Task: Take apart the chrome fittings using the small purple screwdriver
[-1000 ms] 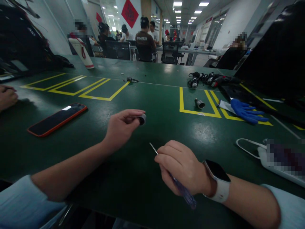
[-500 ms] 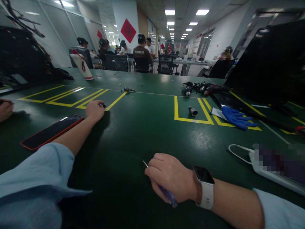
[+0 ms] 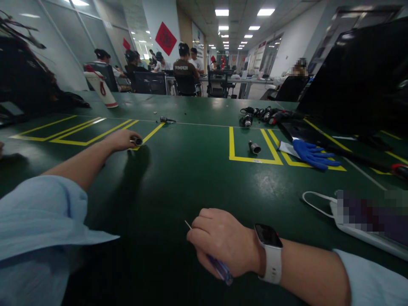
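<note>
Over the left taped outlines, my left hand is closed around a short hollow metal cylinder, its open end facing me. It is raised off the table, with a shadow below. My right hand rests near the front middle, closed around a screwdriver with a translucent purplish handle; its thin shaft sticks out past my fingers to the left. A similar metal piece, narrow at one end and wide at the other, lies inside the right yellow outline. A small dark metal part lies beyond my left hand.
The green table carries yellow tape outlines. On the right are a blue glove, a bundle of black cables and connectors, a white corded device and a black monitor. A white cup stands back left. People sit beyond.
My left hand has lifted and turned, so the metal cylinder shows more. The left forearm has swung across where the orange-edged phone lay, and the phone is out of sight. My right hand keeps its grip.
</note>
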`<state>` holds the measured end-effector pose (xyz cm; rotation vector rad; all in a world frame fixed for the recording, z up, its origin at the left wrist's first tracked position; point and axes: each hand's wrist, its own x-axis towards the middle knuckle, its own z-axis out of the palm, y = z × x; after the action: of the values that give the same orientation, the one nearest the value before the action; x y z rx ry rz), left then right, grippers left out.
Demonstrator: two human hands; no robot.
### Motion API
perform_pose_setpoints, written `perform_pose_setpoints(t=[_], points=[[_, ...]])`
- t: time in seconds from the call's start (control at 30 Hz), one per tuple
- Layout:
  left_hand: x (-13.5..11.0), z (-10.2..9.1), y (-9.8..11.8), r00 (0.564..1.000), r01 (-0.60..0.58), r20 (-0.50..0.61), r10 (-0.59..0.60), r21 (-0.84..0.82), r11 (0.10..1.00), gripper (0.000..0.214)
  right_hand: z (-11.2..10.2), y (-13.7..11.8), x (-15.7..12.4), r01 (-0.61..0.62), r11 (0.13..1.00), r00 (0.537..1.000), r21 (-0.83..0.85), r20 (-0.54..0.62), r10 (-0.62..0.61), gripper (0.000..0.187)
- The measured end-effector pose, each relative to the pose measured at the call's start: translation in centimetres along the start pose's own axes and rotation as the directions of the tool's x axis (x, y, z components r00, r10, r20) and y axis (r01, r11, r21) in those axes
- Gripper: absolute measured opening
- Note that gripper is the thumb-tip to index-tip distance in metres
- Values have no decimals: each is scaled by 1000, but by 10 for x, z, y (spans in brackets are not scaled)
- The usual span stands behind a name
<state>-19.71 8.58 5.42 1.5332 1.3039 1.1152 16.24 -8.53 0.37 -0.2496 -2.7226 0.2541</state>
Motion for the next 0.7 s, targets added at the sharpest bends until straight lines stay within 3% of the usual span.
perform_pose_setpoints(t=[0.13, 0.23, 0.33, 0.4, 0.5, 0.6, 0.7], points=[[-15, 56, 21, 991, -129, 5, 130, 190, 973, 16, 1, -3, -2, 12, 998, 996, 55, -92, -7, 12], [-32, 110, 29, 961, -275, 115, 251, 297, 915, 20, -7, -9, -5, -44, 968, 960, 249, -257, 109, 13], [-52, 160, 27, 925, -364, 239, 297, 320, 875, 30, -19, -13, -10, -96, 873, 854, 478, -412, 319, 14], [-65, 184, 24, 830, -540, 348, 436, 306, 784, 35, -25, -13, -14, -120, 771, 753, 626, -449, 482, 12], [-75, 205, 20, 757, -634, 403, 515, 258, 729, 30, -28, -6, -17, -71, 656, 639, 751, -470, 608, 6], [-74, 213, 17, 745, -648, 384, 546, 217, 730, 21, -26, 4, -14, -92, 656, 572, 749, -499, 651, 7], [-68, 212, 15, 760, -619, 359, 542, 148, 771, 24, -23, 16, -7, -212, 679, 550, 703, -489, 677, 6]])
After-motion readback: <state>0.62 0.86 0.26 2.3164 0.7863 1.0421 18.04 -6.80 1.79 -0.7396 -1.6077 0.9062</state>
